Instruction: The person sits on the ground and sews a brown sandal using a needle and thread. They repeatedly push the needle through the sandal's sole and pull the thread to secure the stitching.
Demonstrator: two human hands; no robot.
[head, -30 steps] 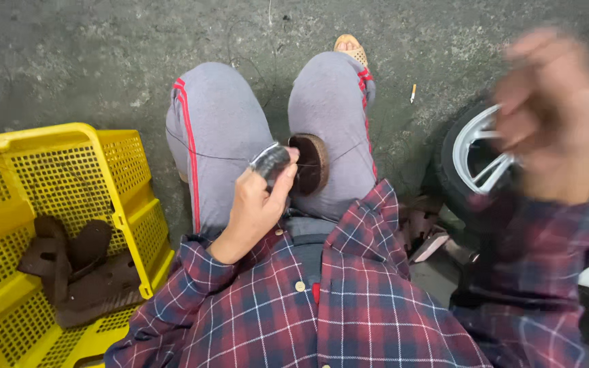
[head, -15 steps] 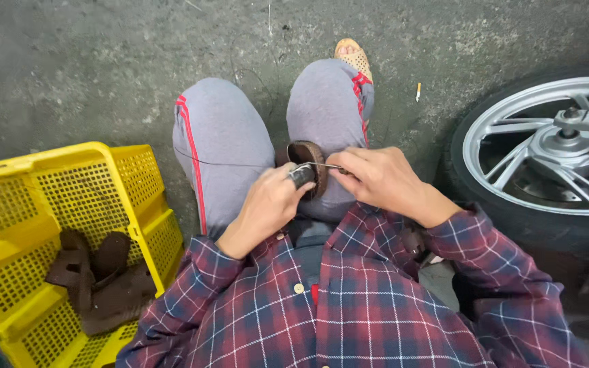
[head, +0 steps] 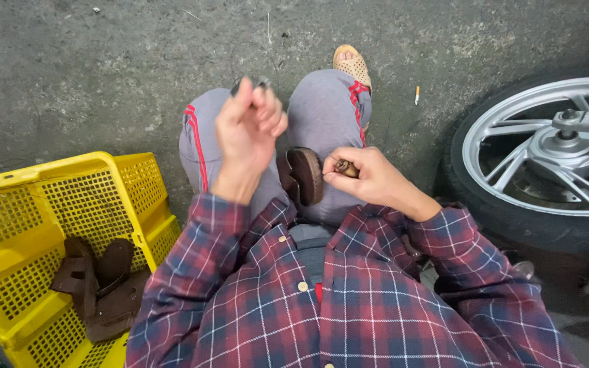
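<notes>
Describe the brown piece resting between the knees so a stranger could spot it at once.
Start at the yellow crate on the left, then move right to the grey-trousered knees. Between them sits a brown sole-shaped piece, beside the right hand. Unlike the brown pieces in the crate, it stands on edge in the lap.

Left hand (head: 248, 126) raised (blurred), right hand (head: 366, 178) seemingly pinching

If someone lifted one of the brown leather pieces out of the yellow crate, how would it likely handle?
Probably floppy: the brown leather pieces lie curled and draped over each other in the yellow crate. Likely light, being thin and flat. Unlikely to roll; one might drag its neighbour, since they overlap.
</notes>
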